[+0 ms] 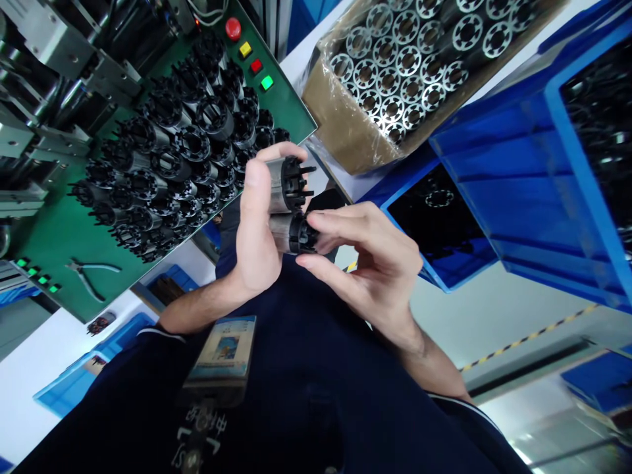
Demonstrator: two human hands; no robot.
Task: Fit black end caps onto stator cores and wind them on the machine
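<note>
— What fills the view, biggest first?

— Two blue crates [518, 164] on the right, one cardboard box [345, 125] packed with bare metal cores [395, 66], too many to count, and a green bench [64, 230] carrying a crowd of black-capped stators [192, 145]. One pair of pliers [89, 275] lies there; four buttons [249, 49] sit near its edge.

— And the hands?

— The left hand [254, 224] grips two stator cores [285, 204], stacked, in front of the person's chest. The right hand [375, 263] pinches the lower one's black cap [302, 234] with thumb and fingertips.
</note>
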